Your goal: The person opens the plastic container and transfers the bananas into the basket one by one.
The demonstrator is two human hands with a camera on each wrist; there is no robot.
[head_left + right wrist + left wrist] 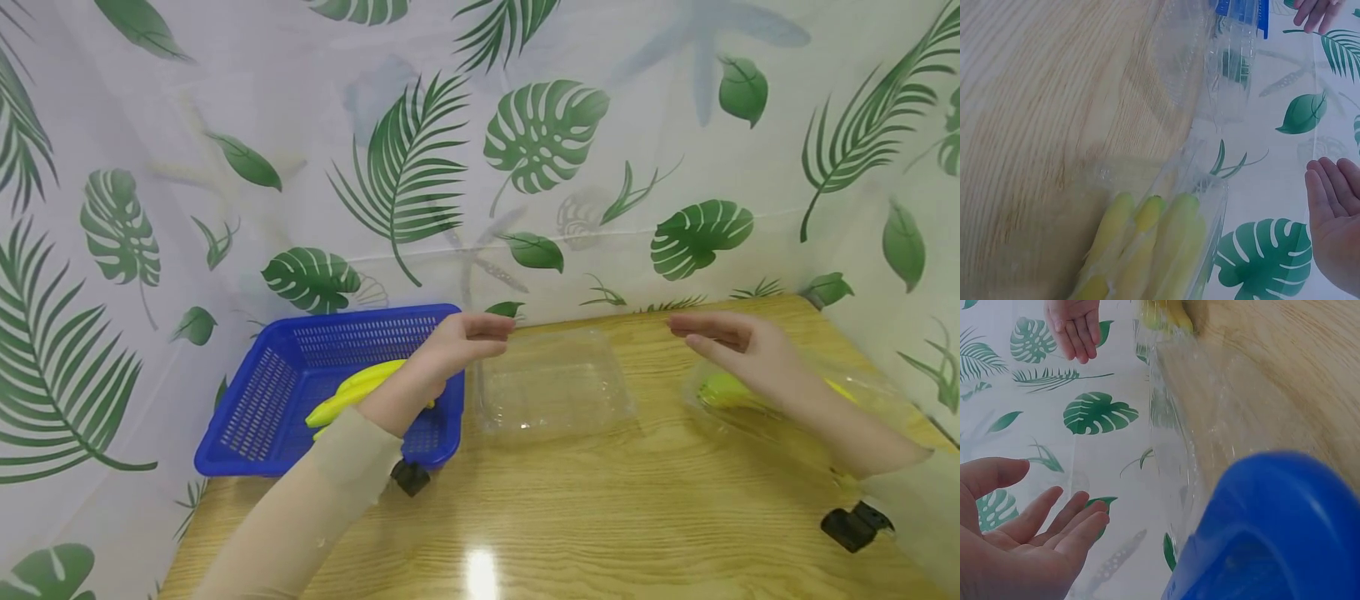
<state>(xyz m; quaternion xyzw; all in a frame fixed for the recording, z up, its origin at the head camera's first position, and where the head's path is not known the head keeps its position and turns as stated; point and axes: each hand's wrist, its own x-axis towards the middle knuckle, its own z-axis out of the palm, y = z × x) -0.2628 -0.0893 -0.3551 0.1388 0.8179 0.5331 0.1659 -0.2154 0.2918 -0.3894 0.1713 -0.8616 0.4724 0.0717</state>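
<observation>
My left hand (467, 340) is raised over the right side of a blue plastic basket (225, 417), palm turned inward, fingers fairly straight, holding nothing. Yellow bananas (360, 390) lie in that basket, partly hidden behind the forearm. My right hand (738, 343) hovers above a clear container holding several yellow-green bananas (1175, 240), its fingers extended and empty. Between the two hands a clear plastic container (555, 387) stands on the table, with nothing visible inside. In the left wrist view the left fingers (1063, 522) are spread and relaxed.
The wood-grain table (570, 517) runs up to a white leaf-print sheet (450, 208) hung behind and at both sides. A dark wrist camera (410, 477) sits by the left sleeve, another camera (857, 527) by the right one.
</observation>
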